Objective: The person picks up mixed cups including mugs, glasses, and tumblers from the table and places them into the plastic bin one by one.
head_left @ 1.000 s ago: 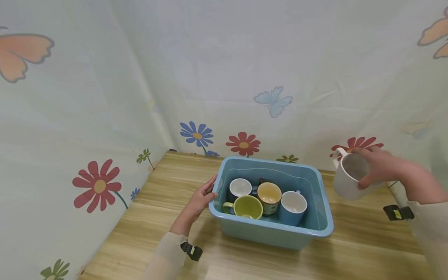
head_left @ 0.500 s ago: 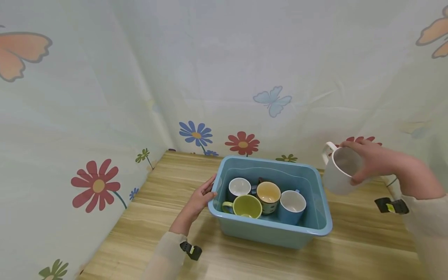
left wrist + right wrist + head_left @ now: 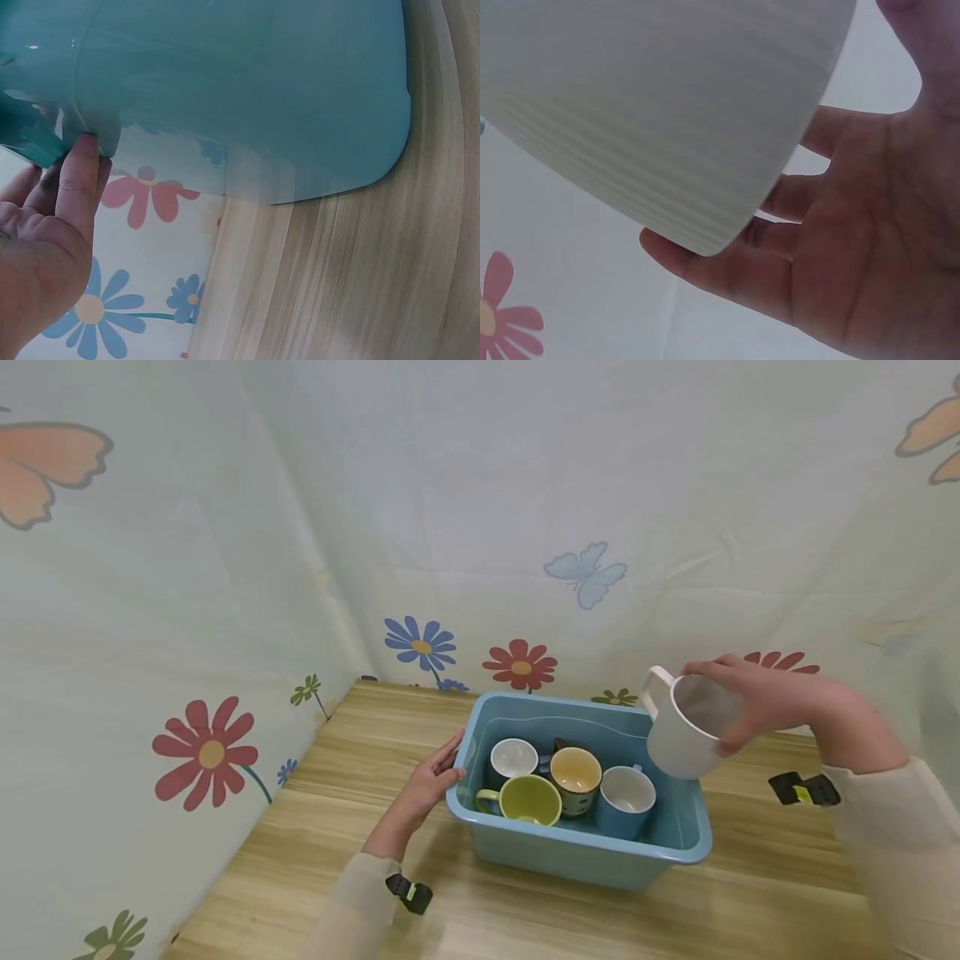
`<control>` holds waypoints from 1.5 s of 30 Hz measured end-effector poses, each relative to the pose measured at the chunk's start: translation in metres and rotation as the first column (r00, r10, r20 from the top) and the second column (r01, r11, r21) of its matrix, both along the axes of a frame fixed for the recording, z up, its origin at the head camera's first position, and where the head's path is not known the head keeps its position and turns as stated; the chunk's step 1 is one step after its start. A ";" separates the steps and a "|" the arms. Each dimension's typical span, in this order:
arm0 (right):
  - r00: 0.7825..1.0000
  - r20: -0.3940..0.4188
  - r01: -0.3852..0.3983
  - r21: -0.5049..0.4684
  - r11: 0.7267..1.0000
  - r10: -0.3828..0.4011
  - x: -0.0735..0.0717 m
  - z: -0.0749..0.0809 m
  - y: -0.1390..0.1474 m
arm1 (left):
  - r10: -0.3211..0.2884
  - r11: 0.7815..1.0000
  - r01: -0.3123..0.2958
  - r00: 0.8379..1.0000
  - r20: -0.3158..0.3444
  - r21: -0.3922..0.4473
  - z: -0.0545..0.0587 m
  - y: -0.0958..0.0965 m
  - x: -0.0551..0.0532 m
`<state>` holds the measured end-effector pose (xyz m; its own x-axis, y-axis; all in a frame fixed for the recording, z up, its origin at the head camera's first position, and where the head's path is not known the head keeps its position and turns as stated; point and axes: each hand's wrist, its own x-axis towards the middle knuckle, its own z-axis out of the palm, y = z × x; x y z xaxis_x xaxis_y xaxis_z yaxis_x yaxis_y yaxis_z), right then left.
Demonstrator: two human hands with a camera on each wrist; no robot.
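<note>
My right hand (image 3: 772, 697) holds a white mug (image 3: 671, 745) by its sides, with the thumb near the rim. The mug hangs tilted above the right part of a blue plastic bin (image 3: 555, 862), its handle pointing left. Up close in the right wrist view, the mug (image 3: 645, 112) shows a ribbed wall. My left hand (image 3: 426, 789) grips the bin's left rim, thumb on top and fingers underneath. In the bin stand a white-lined dark mug (image 3: 514, 758), a green mug (image 3: 531, 800), a yellow-lined patterned mug (image 3: 576, 772) and a blue mug (image 3: 622, 814).
The bin stands on a wood-grain table (image 3: 315, 827). Behind and to the left hangs a pale curtain (image 3: 450, 510) printed with flowers and butterflies. Bare bin floor lies right of the blue mug.
My right hand has carried the white mug leftward, from beside the bin to over its right end. The left hand and the bin have stayed in place.
</note>
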<state>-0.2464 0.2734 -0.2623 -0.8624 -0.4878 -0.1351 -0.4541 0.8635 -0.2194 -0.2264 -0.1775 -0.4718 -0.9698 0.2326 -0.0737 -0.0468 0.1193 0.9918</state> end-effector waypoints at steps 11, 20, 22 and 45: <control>0.997 0.070 -0.028 -0.057 0.998 0.032 0.000 0.001 -0.020 | 0.008 1.000 -0.008 1.000 0.007 0.002 0.000 0.000 -0.001; 0.988 0.135 -0.060 -0.093 0.994 0.072 0.002 -0.003 -0.032 | 0.008 1.000 -0.008 1.000 0.016 0.008 -0.001 0.001 -0.001; 0.987 0.144 -0.060 -0.083 0.995 0.071 0.002 -0.005 -0.034 | 0.004 1.000 -0.004 1.000 0.015 0.010 -0.001 0.001 -0.001; 0.935 0.288 -0.180 -0.118 0.976 0.208 0.002 -0.024 -0.066 | 0.015 1.000 -0.015 1.000 0.022 0.005 -0.001 0.000 -0.001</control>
<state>-0.2445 0.2076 -0.2864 -0.6768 -0.6633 -0.3193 -0.5132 0.7361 -0.4413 -0.2277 -0.1772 -0.4725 -0.9714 0.2183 -0.0936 -0.0701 0.1132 0.9911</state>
